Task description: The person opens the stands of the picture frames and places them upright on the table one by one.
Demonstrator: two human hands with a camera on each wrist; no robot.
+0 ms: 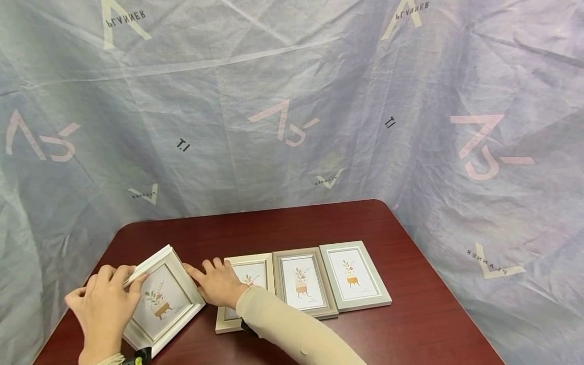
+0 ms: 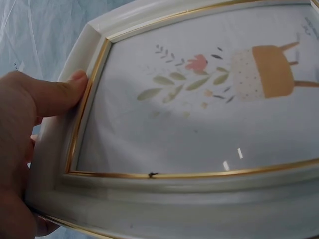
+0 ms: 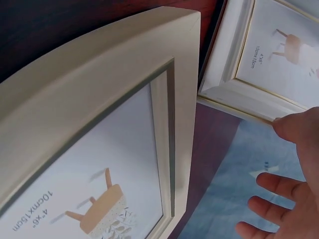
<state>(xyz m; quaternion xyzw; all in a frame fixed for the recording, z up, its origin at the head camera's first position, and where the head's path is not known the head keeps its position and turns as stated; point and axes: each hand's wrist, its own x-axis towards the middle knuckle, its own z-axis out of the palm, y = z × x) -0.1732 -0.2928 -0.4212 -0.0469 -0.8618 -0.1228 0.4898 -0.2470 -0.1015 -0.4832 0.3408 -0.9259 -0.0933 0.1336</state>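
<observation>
My left hand (image 1: 106,296) grips a white picture frame (image 1: 157,306) with gold inner trim, which stands tilted up off the table at the left. In the left wrist view, the thumb lies on the face of its border, with fingers behind. At the frame's other side is my right hand (image 1: 220,284). The right wrist view shows its thumb touching the frame's edge, the other fingers spread and holding nothing. Beneath the right hand and sleeve lies a cream picture frame (image 1: 252,260), partly hidden.
Beside the cream frame lie a taupe picture frame (image 1: 301,284) and a pale grey-green one (image 1: 353,276), in a row, face up. All stand on a dark red table (image 1: 401,324). A printed grey cloth (image 1: 292,76) hangs behind and around it.
</observation>
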